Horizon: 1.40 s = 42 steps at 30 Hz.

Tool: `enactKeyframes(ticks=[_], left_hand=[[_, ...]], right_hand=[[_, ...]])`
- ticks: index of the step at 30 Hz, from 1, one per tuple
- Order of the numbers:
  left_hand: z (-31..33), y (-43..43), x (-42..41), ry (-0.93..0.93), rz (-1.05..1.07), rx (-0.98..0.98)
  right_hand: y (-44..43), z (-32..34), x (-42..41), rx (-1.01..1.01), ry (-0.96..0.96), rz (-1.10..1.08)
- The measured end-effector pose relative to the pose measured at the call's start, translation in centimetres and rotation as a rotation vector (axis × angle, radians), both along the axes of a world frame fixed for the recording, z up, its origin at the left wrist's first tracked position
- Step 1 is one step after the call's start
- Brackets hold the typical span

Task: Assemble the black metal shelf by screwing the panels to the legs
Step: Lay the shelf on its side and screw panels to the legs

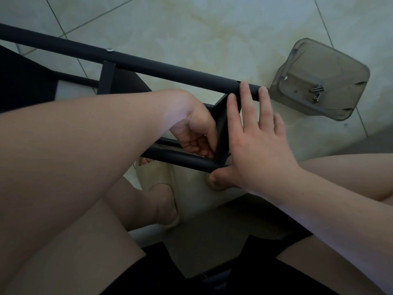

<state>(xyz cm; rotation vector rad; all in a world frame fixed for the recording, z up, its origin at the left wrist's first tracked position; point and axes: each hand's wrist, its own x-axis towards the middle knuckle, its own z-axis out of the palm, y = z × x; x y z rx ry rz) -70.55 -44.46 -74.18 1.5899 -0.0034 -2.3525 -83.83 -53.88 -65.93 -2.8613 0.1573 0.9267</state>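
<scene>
Shelf progress, mid-build: the thing is lying on its side on the tile floor (212, 28), right in front of my knees. The far leg (170, 68) runs from 9 o'clock across to about 2 o'clock. The near leg (180, 158) sits dead centre, and the panel (222, 126) I'm working on stands edge-on between the two. A second panel (107, 76) over at 10 o'clock has a screw head (110, 50) showing in the far leg, so I'd say that joint is done and this end one is the job in hand.

My right hand (261, 145) is spread wide and flat, fingers straight. The tips rest on the far leg and the thumb is tucked under the end of the near leg, basically bracing both legs against the panel. My left hand (191, 128) is curled in at the panel's bottom corner where it meets the near leg. Honestly can't tell from this angle whether it's pinching a screw or just gripping the edge.

Spare screws (317, 91) are in the clear tub (308, 52) at 2 o'clock, just past the tip of the far leg. Next move, I reckon: line the panel's holes up with the leg, squeeze it square, and get a screw started straight. No driver in sight, so that needs finding too.
</scene>
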Motion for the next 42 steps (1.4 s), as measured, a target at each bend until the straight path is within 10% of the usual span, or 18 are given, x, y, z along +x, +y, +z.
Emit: enactKeyframes(ticks=[42], left_hand=[[0.66, -0.11, 0.05, -0.104, -0.104, 0.038]], right_hand=[[-0.12, 0.15, 0.49, -0.043, -0.033, 0.03]])
